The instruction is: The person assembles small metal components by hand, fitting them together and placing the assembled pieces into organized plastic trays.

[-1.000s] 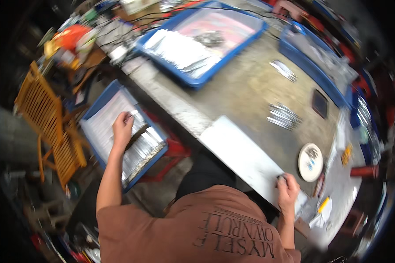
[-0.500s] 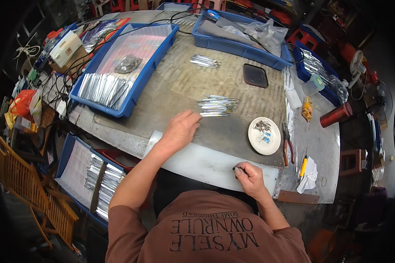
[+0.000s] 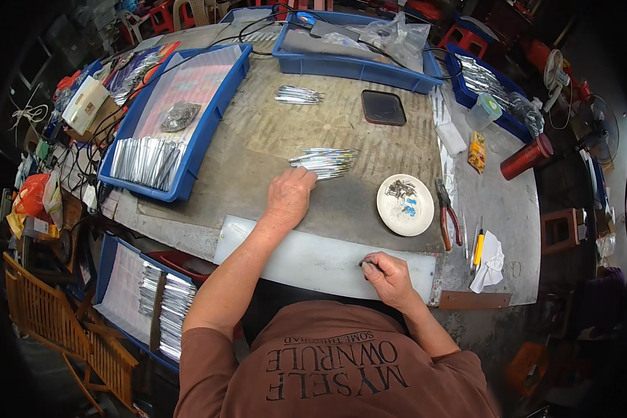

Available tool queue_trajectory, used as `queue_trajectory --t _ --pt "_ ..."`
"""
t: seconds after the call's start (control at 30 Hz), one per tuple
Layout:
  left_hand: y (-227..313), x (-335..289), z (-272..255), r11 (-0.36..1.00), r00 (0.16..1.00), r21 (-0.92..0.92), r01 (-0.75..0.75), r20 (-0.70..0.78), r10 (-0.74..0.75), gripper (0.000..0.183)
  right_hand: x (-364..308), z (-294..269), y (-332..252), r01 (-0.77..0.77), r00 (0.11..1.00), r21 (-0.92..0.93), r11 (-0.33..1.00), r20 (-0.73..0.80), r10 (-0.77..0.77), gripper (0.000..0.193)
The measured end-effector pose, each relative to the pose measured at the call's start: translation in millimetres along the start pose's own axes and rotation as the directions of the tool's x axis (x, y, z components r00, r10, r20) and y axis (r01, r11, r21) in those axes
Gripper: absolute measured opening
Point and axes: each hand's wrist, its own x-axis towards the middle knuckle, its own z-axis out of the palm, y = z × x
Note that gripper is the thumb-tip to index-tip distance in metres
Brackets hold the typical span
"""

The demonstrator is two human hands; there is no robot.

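A loose pile of thin silvery metal rods (image 3: 325,162), some with yellowish or blue tints, lies on the table in front of me. My left hand (image 3: 290,196) reaches to the pile's near left end, fingers curled down against the rods; the fingertips are hidden, so what they pinch cannot be seen. Over the pale plastic sheet (image 3: 306,256) at the table's front edge rests my right hand (image 3: 390,277). It is closed, with a small dark thing (image 3: 366,264) poking out by the thumb, too small to name.
A cream dish (image 3: 404,224) holds small metal pieces and blue bits. Pliers (image 3: 446,216) and a yellow-handled tool (image 3: 478,249) lie right of it. Farther off are another rod bundle (image 3: 299,95), a black tray (image 3: 383,109) and blue bins (image 3: 188,171), (image 3: 355,68).
The view has shifted a little. My left hand has moved farther over the near left end of the rod pile. The right hand stays closed above the pale sheet.
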Motion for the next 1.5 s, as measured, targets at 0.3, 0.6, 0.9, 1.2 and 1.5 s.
queue_trajectory --t 0.3,0.6,0.9,1.2,1.5 --pt "2.0 1.7 4.4 0.999 0.999 0.031 0.033 0.014 -0.033 0.004 -2.7 -1.4 -0.6 -0.015 1.0 0.007 1.0 -0.005 0.015 0.012" --pt "7.0 4.7 5.7 0.998 0.999 0.052 0.042 0.01 -0.042 0.003 -2.4 -0.9 -2.1 -0.006 1.0 0.016 1.0 -0.005 0.006 0.012" --pt "5.6 10.1 11.6 0.991 0.992 0.122 0.054 0.105 -0.066 0.006 -5.8 -3.1 -1.3 -0.027 0.999 0.025 0.999 -0.019 0.028 0.012" --pt "39.6 -8.6 -21.3 0.994 1.0 -0.107 -0.021 0.016 0.023 0.011 -6.8 -13.0 6.3 -0.08 0.992 0.053 0.995 -0.097 0.085 0.013" --pt "98.6 -49.9 -58.7 0.843 0.972 -0.505 0.184 0.222 -0.079 0.012 11.0 -23.0 -6.5 -0.057 0.983 0.149 0.987 -0.163 0.082 0.014"
